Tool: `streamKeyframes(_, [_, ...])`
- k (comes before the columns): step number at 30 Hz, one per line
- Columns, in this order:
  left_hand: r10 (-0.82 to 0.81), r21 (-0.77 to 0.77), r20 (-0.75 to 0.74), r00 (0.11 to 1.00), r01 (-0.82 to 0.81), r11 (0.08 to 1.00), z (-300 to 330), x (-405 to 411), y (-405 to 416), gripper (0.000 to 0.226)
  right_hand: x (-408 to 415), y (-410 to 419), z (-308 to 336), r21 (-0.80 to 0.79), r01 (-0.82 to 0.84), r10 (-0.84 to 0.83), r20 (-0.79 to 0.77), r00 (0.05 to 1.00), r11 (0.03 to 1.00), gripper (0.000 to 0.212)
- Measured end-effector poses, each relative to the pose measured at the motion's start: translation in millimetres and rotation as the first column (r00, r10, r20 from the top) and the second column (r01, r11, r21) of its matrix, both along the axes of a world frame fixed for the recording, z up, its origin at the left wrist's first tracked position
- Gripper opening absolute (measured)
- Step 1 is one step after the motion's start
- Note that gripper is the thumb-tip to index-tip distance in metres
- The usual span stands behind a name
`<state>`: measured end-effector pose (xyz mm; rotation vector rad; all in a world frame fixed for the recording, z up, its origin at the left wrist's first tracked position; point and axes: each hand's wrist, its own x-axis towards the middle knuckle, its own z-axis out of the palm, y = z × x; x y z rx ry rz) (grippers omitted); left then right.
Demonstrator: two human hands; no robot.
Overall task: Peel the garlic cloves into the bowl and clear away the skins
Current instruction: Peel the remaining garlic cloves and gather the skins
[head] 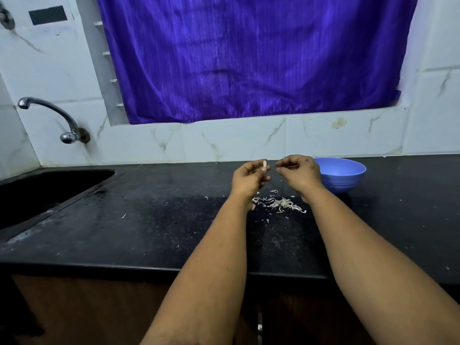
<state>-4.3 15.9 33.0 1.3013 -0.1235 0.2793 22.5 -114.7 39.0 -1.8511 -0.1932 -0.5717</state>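
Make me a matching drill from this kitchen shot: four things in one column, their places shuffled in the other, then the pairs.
1. garlic clove
2. garlic skins
3. blue bowl
4. tap

A. on the wall above the sink
B. pinched in the left hand
C. on the counter just beyond the right hand
D. heaped on the counter below both hands

Pairs: 1-B, 2-D, 3-C, 4-A

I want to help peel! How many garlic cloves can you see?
1. The clove is pinched in the left hand, above the skins. More may be hidden inside the bowl.
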Motion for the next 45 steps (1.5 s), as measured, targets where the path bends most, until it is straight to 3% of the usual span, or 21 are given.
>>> streamKeyframes(2, [0.006, 0.005, -0.010, 1.000, -0.006, 1.000, 0.2, -0.8, -1.1, 0.015, -1.0, 0.5, 0.3, -0.017, -0.006, 0.006, -0.009, 1.000, 1.000, 0.020])
streamKeyframes(8, [0.003, 0.027, -0.010, 1.000, -0.002, 1.000, 0.6, -4.2, -3.2, 0.012, 0.2, -1.9, -0.1, 0.092, -0.047, 0.050, -0.027, 0.998, 0.995, 0.011])
streamKeyframes(12, [0.017, 0.039, -0.006, 1.000, -0.017, 0.999, 0.8, -4.0, -3.3, 0.013, 2.0, -1.8, 0.5, 0.070, 0.014, -0.013, -0.026, 1.000, 0.997, 0.008])
streamKeyframes(15, [0.021, 0.058, -0.008, 1.000, -0.021, 0.998, 0.6, -4.2, -4.4, 0.013, 3.9, -0.9, -1.5, 0.038, -0.005, 0.007, -0.046, 0.999, 0.999, 0.024])
streamKeyframes(20, [0.021, 0.084, -0.007, 1.000, -0.021, 0.996, 0.5, -4.0, -4.7, 0.011, 1.0, -2.7, 0.3, 0.114, -0.014, 0.020, -0.048, 0.999, 0.993, 0.008])
streamKeyframes(26, [0.037, 0.099, -0.010, 0.999, -0.036, 0.995, -0.2, -3.4, -4.8, 0.010, 3.7, -0.6, -2.3, 0.063, -0.029, 0.033, -0.064, 0.997, 0.998, 0.007])
streamKeyframes(34, [0.064, 0.112, -0.012, 0.998, -0.062, 0.992, -0.7, -1.9, -6.2, 0.010, 1.4, -1.1, 0.4, 0.168, -0.015, 0.028, -0.071, 0.997, 0.986, 0.015])
streamKeyframes(39, [0.067, 0.120, -0.007, 0.998, -0.066, 0.991, -2.3, -0.2, -5.6, 0.011, -0.1, 7.0, 0.3, 0.211, -0.225, 0.244, -0.069, 0.967, 0.951, 0.008])
streamKeyframes(42, [0.078, 0.136, -0.003, 0.997, -0.077, 0.988, -3.4, 0.9, -5.8, 0.010, 1.1, 6.5, -2.4, 0.143, -0.217, 0.229, -0.070, 0.971, 0.966, 0.011])
streamKeyframes(45, [0.072, 0.151, 0.001, 0.997, -0.071, 0.986, -4.2, 1.6, -6.3, 0.004, 2.7, 4.1, -2.9, 0.188, -0.199, 0.213, -0.059, 0.975, 0.962, 0.013])
